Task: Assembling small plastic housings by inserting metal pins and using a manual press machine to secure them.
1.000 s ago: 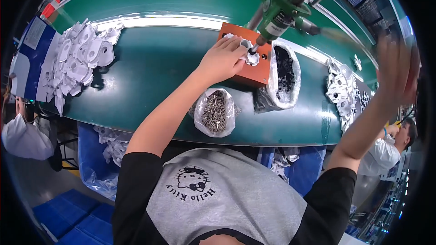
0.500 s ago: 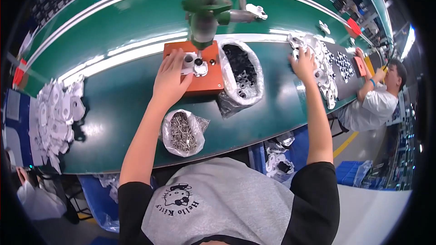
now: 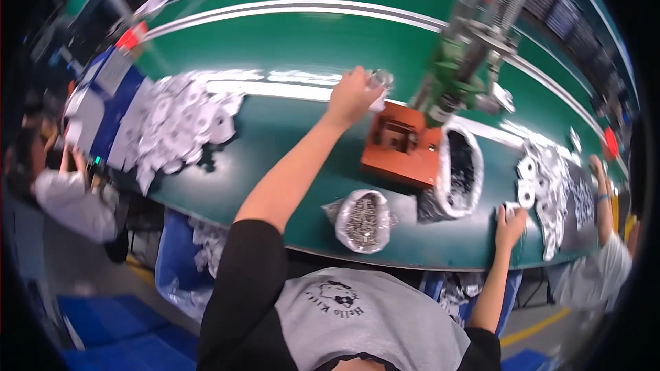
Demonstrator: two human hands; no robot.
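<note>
My left hand [image 3: 352,99] is closed around a white plastic part [image 3: 377,102], held over the far edge of the bench beside the conveyor. A round, clear-looking piece of it sticks out past the fingers. Close by stands an orange fixture block [image 3: 388,163], its dark recess showing. A green press [image 3: 447,62] rises over the block's far right side. Near the bench's front right, my right hand [image 3: 509,228] grips a small white part [image 3: 509,207], mostly covered by the fingers. Just beyond that hand spreads a pile of white plastic parts [image 3: 546,185].
A clear bag [image 3: 477,175] of black pieces stands right of the block. Nearer me is a bag [image 3: 342,218] of small metal screws or pins. Another white parts pile [image 3: 182,120] lies left, beside a blue box [image 3: 117,113]. Co-workers [image 3: 595,261] sit at both sides.
My view has turned left. My left hand has lifted the white part off the orange block toward the conveyor. My right hand has taken a white part from the pile and come nearer me.
</note>
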